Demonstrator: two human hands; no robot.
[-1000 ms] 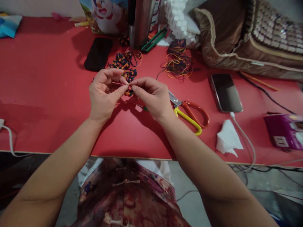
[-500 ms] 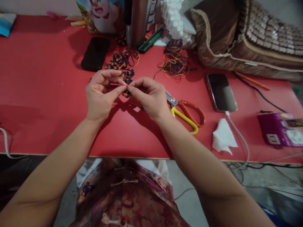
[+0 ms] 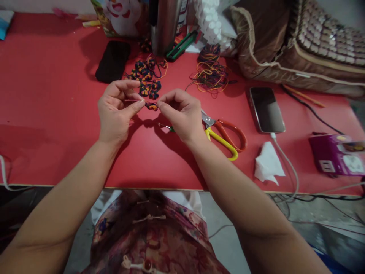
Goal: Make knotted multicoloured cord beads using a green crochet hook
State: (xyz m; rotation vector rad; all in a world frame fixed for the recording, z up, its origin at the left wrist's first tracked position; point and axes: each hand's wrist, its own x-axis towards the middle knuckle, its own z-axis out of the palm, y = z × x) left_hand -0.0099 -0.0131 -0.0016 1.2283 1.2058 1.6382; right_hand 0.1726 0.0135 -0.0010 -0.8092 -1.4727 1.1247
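Note:
Between my two hands a small knotted cord piece (image 3: 151,107), dark with orange and pink, is stretched above the red table. My left hand (image 3: 118,110) pinches its left end between thumb and forefinger, and a thin pink strand runs across the fingers. On the other end, the thumb and forefinger of my right hand (image 3: 181,114) are pressed together. Just beyond lie several dark-blue and orange knotted cord pieces (image 3: 146,76). Under my right hand a thin metal tool (image 3: 164,126) with a green handle is partly hidden. Scissors (image 3: 224,137) with red and yellow handles lie beside my right wrist.
Behind are a black phone (image 3: 112,61), a steel flask (image 3: 165,28), a green box cutter (image 3: 181,46) and tangled cord (image 3: 212,72). To the right sit a charging phone (image 3: 267,109), crumpled tissue (image 3: 268,163), a purple box (image 3: 336,154) and a brown sequined cushion (image 3: 302,49).
My hands have drawn slightly apart, the left one moving leftward. More of the cord piece now shows between the fingertips. The view has shifted a little.

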